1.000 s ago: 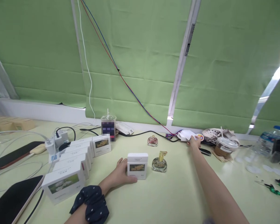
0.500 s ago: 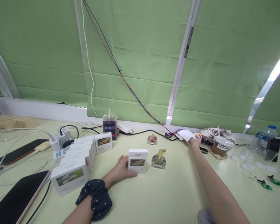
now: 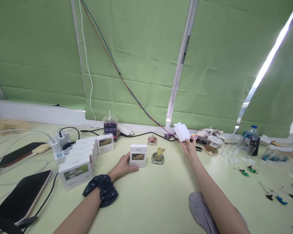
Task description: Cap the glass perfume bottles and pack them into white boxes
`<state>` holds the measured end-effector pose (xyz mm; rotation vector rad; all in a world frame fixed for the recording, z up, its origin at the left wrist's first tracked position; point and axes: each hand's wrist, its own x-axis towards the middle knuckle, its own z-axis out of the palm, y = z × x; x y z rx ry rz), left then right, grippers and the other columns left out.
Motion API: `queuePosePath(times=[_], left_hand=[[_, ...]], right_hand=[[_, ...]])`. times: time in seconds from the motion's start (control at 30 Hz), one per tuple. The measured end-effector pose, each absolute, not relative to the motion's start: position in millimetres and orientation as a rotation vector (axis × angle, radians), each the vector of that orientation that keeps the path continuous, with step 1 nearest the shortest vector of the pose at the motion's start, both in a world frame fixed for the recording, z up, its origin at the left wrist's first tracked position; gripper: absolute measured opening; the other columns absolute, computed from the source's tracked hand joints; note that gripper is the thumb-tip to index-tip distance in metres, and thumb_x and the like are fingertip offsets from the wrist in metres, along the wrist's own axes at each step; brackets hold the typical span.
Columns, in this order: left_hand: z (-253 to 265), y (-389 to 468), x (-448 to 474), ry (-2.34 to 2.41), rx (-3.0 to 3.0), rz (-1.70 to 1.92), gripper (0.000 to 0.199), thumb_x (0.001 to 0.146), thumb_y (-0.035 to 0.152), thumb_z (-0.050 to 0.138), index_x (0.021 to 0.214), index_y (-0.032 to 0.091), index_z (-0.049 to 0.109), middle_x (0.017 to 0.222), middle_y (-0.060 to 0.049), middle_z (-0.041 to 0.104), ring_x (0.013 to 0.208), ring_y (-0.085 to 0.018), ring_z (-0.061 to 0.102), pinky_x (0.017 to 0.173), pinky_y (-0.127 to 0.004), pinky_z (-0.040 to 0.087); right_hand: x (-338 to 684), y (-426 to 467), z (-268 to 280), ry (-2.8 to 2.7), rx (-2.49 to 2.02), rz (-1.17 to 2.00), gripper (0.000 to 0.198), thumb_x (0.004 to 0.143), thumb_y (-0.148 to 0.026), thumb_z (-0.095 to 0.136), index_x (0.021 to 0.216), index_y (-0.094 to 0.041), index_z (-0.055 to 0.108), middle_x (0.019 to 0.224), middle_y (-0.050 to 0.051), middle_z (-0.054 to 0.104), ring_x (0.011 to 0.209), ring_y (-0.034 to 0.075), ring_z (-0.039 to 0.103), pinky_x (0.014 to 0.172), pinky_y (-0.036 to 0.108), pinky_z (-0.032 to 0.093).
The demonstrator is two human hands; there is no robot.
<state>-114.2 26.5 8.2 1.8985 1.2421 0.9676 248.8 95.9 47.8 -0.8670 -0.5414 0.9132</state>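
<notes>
My left hand (image 3: 123,167) grips the left side of a small white box (image 3: 138,158), which stands upright on the table and has a dark picture with golden flowers on its front. My right hand (image 3: 190,150), farther back, pinches a flat white piece of card (image 3: 182,132) with a tab at its top edge. Just right of the white box is a glass perfume bottle (image 3: 158,157) with a gold top. Behind it sits a smaller bottle with pinkish contents (image 3: 152,140). More white boxes (image 3: 76,172) stand in a row to the left, one showing white flowers.
Phones (image 3: 24,195), chargers and cables lie at the left. A drink cup (image 3: 110,128) is by the back wall. Another cup (image 3: 213,144), a water bottle (image 3: 253,130) and green pump parts (image 3: 244,172) are on the right. Green blinds hang behind.
The view has turned to the right. My right hand has tilted the white card upright, showing its broad face. My left hand stays on the white box.
</notes>
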Motion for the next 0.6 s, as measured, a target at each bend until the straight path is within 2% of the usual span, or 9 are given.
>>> queuePosePath(times=[0.13,0.2,0.27,0.37,0.43,0.53,0.6], left_hand=[[9,22,-113,1.144,1.950,1.124,0.090,0.056,0.037,0.081,0.132,0.021,0.034,0.126,-0.013,0.056,0.118,-0.029,0.053,0.100,-0.046,0.041],[11,18,-114,1.278,1.979,1.319,0.088,0.062,0.038,0.076,0.134,0.022,0.027,0.122,-0.012,0.053,0.118,-0.028,0.050,0.101,-0.049,0.038],[13,12,-114,1.464,2.005,1.610,0.070,0.071,0.041,0.067,0.128,0.020,0.031,0.116,-0.011,0.050,0.113,-0.029,0.049,0.100,-0.052,0.036],[16,-4,-105,1.540,2.130,1.944,0.037,0.079,0.039,0.054,0.107,0.019,0.042,0.104,-0.009,0.048,0.103,-0.028,0.048,0.094,-0.052,0.038],[17,-18,-89,1.362,2.291,1.925,0.025,0.081,0.035,0.051,0.099,0.020,0.044,0.098,-0.007,0.047,0.097,-0.026,0.048,0.088,-0.046,0.042],[18,-35,-56,1.089,2.371,1.744,0.021,0.083,0.032,0.049,0.100,0.020,0.044,0.097,-0.007,0.048,0.093,-0.023,0.049,0.080,-0.038,0.045],[17,-41,-37,1.017,2.285,1.680,0.020,0.084,0.035,0.048,0.098,0.020,0.044,0.089,-0.005,0.048,0.081,-0.020,0.049,0.071,-0.034,0.045]], right_hand=[[213,55,69,-0.675,-0.452,1.157,0.078,0.064,-0.014,0.072,0.126,-0.037,0.032,0.127,0.003,0.054,0.097,0.021,0.066,0.087,0.048,0.054],[196,35,76,-0.736,-0.364,1.247,0.080,0.066,-0.015,0.073,0.130,-0.040,0.031,0.126,0.001,0.055,0.098,0.021,0.066,0.089,0.050,0.052],[182,20,77,-0.783,-0.323,1.323,0.082,0.069,-0.015,0.073,0.133,-0.042,0.029,0.124,0.000,0.056,0.097,0.021,0.067,0.092,0.051,0.051],[166,7,72,-0.848,-0.297,1.414,0.084,0.071,-0.017,0.073,0.136,-0.042,0.026,0.119,0.000,0.060,0.096,0.021,0.067,0.092,0.051,0.051],[159,3,67,-0.896,-0.292,1.470,0.085,0.071,-0.017,0.073,0.138,-0.041,0.025,0.117,0.001,0.061,0.095,0.022,0.066,0.089,0.052,0.052],[152,-2,62,-0.974,-0.293,1.548,0.087,0.070,-0.018,0.074,0.138,-0.039,0.025,0.115,0.003,0.062,0.093,0.023,0.066,0.084,0.051,0.055],[149,-5,60,-1.034,-0.288,1.592,0.086,0.070,-0.019,0.075,0.137,-0.039,0.026,0.116,0.003,0.062,0.093,0.023,0.066,0.081,0.050,0.056]])
